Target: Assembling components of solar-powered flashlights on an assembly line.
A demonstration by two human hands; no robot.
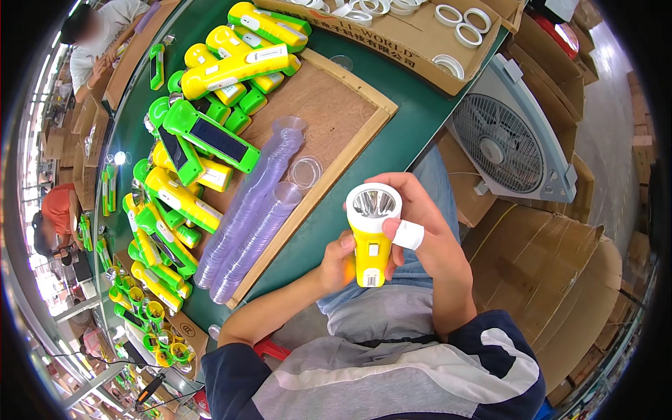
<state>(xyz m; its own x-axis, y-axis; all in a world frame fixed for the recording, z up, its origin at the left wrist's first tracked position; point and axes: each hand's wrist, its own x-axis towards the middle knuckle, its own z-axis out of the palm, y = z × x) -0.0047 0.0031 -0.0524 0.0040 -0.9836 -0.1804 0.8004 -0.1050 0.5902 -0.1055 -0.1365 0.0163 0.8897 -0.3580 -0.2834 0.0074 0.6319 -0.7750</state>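
A yellow flashlight (369, 259) with a white rim ring (355, 222) round its reflector is held upright above my lap. My left hand (337, 262) is closed round the body from the left. My right hand (427, 227) grips the head from the right, fingers behind the white ring and thumb at its lower edge. White tape (409, 234) wraps the right thumb. To the left, two long stacks of clear round lenses (253, 245) lie on a wooden board (329, 91), with a few loose lenses (306, 172) beside them.
Yellow and green flashlights (210, 133) lie piled on the green table (420, 112). A cardboard box (392, 52) with white rings stands at the back. A grey box fan (500, 143) and cardboard (542, 255) are on my right. Other people (105, 35) work at the far left.
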